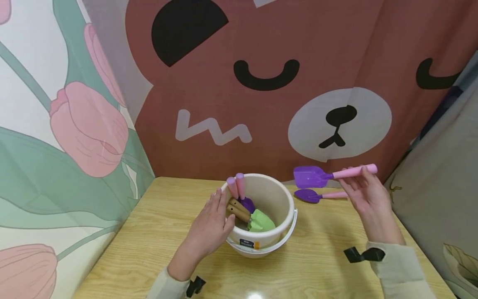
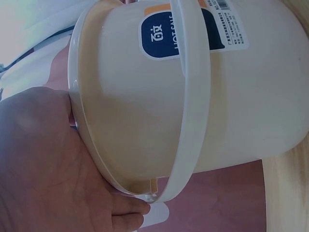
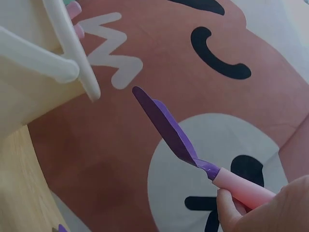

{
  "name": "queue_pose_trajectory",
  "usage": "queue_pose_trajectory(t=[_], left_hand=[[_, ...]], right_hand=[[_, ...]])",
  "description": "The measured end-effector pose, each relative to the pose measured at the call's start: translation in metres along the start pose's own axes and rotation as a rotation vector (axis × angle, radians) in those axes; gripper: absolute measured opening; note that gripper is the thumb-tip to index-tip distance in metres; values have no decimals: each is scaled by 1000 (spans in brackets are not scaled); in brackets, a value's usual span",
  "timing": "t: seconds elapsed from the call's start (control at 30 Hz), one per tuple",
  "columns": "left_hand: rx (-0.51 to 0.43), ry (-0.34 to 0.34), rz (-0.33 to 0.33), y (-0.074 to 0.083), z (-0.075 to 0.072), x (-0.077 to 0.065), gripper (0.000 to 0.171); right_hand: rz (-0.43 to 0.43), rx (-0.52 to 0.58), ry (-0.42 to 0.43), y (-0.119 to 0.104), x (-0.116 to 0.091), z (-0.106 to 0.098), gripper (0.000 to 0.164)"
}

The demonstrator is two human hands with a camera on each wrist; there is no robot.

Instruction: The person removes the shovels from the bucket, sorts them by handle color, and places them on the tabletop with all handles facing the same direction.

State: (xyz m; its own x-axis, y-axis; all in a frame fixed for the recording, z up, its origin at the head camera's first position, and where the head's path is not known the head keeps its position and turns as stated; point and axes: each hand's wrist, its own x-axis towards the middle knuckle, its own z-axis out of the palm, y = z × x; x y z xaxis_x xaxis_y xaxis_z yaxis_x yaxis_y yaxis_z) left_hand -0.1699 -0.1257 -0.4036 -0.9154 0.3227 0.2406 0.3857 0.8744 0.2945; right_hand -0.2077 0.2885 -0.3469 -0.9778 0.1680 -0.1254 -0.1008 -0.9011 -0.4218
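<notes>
A white bucket (image 1: 257,236) with a hanging handle stands on the wooden table. My left hand (image 1: 209,224) rests against its left rim with the fingers straight; the left wrist view shows the palm beside the rim. Inside are pink-handled tools (image 1: 240,185), wooden-handled tools (image 1: 237,211) and a light green scoop head (image 1: 261,221). Up on the right, my right hand (image 1: 367,193) pinches the pink handle of a small purple shovel (image 1: 310,177), its blade toward the bucket. Below it on the table lies a purple trowel (image 1: 308,196), its pink handle partly behind that hand.
The wooden table (image 1: 321,257) reaches back to a brown bear-print curtain (image 1: 209,91). A tulip-print curtain (image 1: 89,128) hangs along the left side, and pale cloth (image 1: 444,166) hangs on the right.
</notes>
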Motion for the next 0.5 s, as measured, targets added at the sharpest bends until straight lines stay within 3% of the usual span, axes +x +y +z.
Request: queue_pose_trajectory(t=[0.2, 0.5], left_hand=[[-5, 0, -4, 0, -1, 0, 73], [-8, 2, -7, 0, 0, 0, 73]], right_hand=[[17, 20, 77, 0, 4, -14, 43], [31, -48, 86, 0, 7, -35, 24]])
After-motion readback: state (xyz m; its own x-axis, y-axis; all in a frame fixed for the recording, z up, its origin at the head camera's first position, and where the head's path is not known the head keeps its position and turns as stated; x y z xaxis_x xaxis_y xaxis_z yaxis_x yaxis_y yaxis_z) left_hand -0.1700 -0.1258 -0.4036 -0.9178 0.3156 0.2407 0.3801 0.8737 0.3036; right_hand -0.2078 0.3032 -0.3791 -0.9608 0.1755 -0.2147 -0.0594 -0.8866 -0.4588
